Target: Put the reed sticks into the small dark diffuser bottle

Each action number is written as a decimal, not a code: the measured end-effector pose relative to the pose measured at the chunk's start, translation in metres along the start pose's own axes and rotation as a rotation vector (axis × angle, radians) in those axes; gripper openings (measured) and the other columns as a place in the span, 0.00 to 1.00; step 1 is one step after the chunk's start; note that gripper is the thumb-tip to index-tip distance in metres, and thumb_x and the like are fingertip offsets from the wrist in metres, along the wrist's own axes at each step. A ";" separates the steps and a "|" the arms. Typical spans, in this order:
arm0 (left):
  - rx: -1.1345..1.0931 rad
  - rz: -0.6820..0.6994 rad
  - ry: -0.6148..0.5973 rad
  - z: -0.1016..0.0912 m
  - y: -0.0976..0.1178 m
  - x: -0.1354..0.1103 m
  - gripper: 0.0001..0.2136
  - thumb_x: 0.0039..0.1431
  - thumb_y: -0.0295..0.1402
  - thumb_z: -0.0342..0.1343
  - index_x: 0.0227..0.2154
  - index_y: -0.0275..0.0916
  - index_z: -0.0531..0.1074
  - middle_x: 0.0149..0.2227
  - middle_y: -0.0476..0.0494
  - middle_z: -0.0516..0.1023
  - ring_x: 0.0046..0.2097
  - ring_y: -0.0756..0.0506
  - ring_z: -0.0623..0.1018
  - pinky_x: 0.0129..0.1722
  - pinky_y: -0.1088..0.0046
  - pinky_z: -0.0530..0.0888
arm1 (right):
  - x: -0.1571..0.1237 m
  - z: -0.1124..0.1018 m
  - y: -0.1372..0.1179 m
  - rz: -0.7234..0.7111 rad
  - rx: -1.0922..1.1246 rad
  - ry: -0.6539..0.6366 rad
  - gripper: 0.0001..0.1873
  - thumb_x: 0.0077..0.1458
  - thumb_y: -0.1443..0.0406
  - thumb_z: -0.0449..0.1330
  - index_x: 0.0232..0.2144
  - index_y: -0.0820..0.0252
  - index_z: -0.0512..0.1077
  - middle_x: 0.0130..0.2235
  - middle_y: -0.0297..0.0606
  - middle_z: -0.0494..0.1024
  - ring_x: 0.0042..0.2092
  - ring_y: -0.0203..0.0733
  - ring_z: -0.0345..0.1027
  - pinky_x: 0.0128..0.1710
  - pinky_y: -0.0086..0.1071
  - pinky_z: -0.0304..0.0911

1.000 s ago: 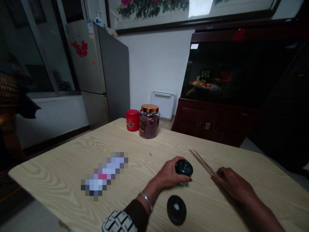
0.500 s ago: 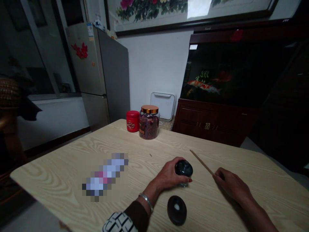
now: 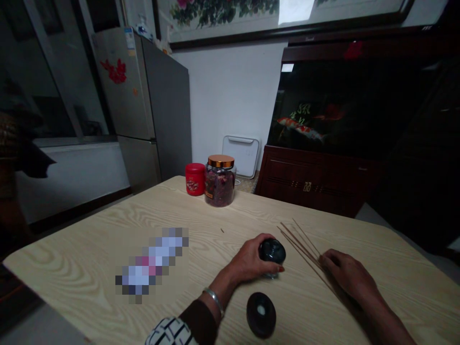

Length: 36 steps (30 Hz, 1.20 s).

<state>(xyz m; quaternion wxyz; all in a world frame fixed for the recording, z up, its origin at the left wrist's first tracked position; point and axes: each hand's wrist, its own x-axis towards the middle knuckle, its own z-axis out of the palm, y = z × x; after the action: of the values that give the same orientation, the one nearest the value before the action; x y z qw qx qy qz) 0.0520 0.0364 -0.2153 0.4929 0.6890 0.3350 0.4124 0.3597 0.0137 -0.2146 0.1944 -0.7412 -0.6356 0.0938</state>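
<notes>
My left hand [image 3: 251,258] is wrapped around a small dark jar [image 3: 273,251] with a clear glassy lower edge, standing on the wooden table [image 3: 172,206]. Close to me, below that jar, lies a dark oval lid [image 3: 261,315] with a pale spot in its middle. At the right, my right hand [image 3: 350,274] rests low over the table with its fingertips closed on several thin brown incense sticks [image 3: 300,243]. The sticks fan out to the upper left, and one runs back beneath the hand. A tiny brown fragment [image 3: 222,230] lies beyond my left hand.
A clear jar of dried petals [image 3: 220,187] with a copper-coloured lid and a red canister [image 3: 195,179] stand at the far edge. A blurred-out flat item [image 3: 153,263] lies to the left. Beyond are a fridge [image 3: 167,105] and a fish tank [image 3: 345,105].
The incense sticks, a tight bundle before, have spread into a loose fan at my right fingertips. My left hand keeps hold of the dark jar. The view has shifted slightly.
</notes>
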 end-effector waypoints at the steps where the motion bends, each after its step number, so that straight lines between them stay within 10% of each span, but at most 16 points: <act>1: -0.002 0.001 0.000 0.000 0.000 0.000 0.35 0.37 0.39 0.74 0.52 0.37 0.72 0.43 0.43 0.78 0.45 0.43 0.75 0.45 0.69 0.72 | 0.001 0.000 0.002 -0.009 0.045 0.020 0.16 0.56 0.53 0.53 0.28 0.52 0.75 0.31 0.37 0.82 0.35 0.47 0.74 0.36 0.35 0.63; 7: 0.014 -0.013 0.006 -0.001 0.003 -0.001 0.34 0.37 0.38 0.75 0.51 0.39 0.73 0.44 0.43 0.78 0.45 0.42 0.76 0.45 0.70 0.72 | 0.002 -0.018 -0.011 0.008 0.581 0.148 0.18 0.48 0.50 0.61 0.31 0.58 0.78 0.35 0.43 0.82 0.37 0.48 0.74 0.34 0.35 0.65; 17: 0.034 -0.046 0.009 0.000 0.006 -0.001 0.35 0.37 0.37 0.75 0.52 0.40 0.72 0.46 0.43 0.79 0.47 0.41 0.77 0.48 0.68 0.71 | 0.000 -0.078 -0.131 -0.253 0.992 0.200 0.16 0.50 0.53 0.68 0.35 0.57 0.77 0.31 0.35 0.76 0.31 0.36 0.65 0.27 0.27 0.59; 36: 0.041 -0.025 0.003 0.001 0.005 0.002 0.37 0.37 0.35 0.74 0.54 0.39 0.71 0.47 0.43 0.78 0.49 0.40 0.76 0.51 0.67 0.71 | 0.009 -0.024 -0.142 -0.428 0.752 -0.183 0.12 0.58 0.56 0.60 0.33 0.59 0.74 0.33 0.37 0.77 0.35 0.41 0.71 0.36 0.34 0.64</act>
<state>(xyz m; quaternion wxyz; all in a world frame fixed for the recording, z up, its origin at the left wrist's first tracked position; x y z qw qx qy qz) 0.0542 0.0362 -0.2099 0.4833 0.6941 0.3527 0.4004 0.2416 0.0347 -0.1334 0.4086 -0.4593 -0.7109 0.3416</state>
